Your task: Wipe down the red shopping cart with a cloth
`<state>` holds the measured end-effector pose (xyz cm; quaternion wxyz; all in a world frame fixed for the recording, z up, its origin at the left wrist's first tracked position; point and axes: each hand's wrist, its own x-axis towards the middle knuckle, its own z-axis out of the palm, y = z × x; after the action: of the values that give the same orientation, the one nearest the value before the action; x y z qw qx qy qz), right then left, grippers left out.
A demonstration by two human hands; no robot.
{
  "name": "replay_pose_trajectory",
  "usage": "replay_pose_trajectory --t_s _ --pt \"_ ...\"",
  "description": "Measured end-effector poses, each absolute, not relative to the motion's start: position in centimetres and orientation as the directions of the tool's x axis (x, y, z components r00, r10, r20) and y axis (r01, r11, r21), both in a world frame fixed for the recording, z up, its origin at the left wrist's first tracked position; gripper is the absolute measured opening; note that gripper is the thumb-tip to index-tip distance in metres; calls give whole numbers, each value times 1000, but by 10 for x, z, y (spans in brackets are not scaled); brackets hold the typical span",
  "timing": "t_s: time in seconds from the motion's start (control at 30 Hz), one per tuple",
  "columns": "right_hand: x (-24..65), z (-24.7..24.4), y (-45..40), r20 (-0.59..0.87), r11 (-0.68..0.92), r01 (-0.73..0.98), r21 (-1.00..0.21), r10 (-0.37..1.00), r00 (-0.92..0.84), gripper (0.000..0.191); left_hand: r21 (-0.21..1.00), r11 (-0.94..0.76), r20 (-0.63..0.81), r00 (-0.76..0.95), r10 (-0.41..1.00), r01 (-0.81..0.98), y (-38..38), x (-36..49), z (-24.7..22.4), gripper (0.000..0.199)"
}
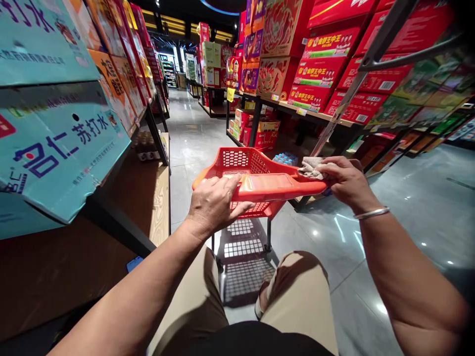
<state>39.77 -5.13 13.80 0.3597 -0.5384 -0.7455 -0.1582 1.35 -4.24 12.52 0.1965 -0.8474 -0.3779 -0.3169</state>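
Red plastic makes up the cart [237,158], which stands in the aisle right in front of the person's legs. The left hand [215,202] curls over its handle [267,185], thumb apart beneath, while the right hand [345,180] (a silvery bangle [372,213] circles that wrist) pinches a crumpled pale cloth [312,168] at the handle's right end.

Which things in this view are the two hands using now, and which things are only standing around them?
In use:
- shopping cart, its orange-red handle gripped by the left hand
- light-coloured cloth, held by the right hand at the handle's right end

Only around:
- light-blue cartons
- red cartons
- orange cartons
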Motion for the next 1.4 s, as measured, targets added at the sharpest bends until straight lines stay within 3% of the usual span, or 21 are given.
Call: replay_pose_trajectory --t_s 0.07,0.13,0.33,0.43,0.53,0.67,0.83,0.97,1.07,1.27,1.4 --pt "413 131 -46 687 395 876 -278 719 -106 25 -91 -625 688 502 523 776 -41 11 126 73" --pt "406 128 -51 676 395 869 -299 730 -100 29 -84 -599 676 487 553 797 -39 8 128 70" --pt "331 134 -109 718 205 977 -66 689 -96 55 -31 -598 624 483 615 801 -32 -5 131 64" --pt "295 126 -127 797 154 984 -91 603 -21 51 -29 -610 624 491 608 792 -30 -7 131 64" --pt "258 109 -133 853 229 967 -110 522 -26 47 -51 -612 631 500 593 790 -29 -6 131 66" --pt "227 90 -130 903 366 930 -31 409 -130 46 -60 -614 640 502 581 787 -28 -8 130 67" --pt "271 81 -124 930 352 934 68 316 -186 33 -62 -631 651 511 562 773 -23 -14 130 61" --pt "315 74 -118 966 234 971 -44 258 -19 28 -60 -637 666 506 548 769 -20 -14 127 60" --pt "304 69 -117 966 239 962 -130 248 69 29 -63 -633 678 498 540 771 -20 -12 126 59" --pt "238 76 -120 962 378 926 1 253 -104 31 -67 -628 694 488 529 775 -21 -16 124 58" --pt "259 88 -117 946 380 922 73 265 -184 24 -66 -654 690 508 516 754 -18 -24 123 60"
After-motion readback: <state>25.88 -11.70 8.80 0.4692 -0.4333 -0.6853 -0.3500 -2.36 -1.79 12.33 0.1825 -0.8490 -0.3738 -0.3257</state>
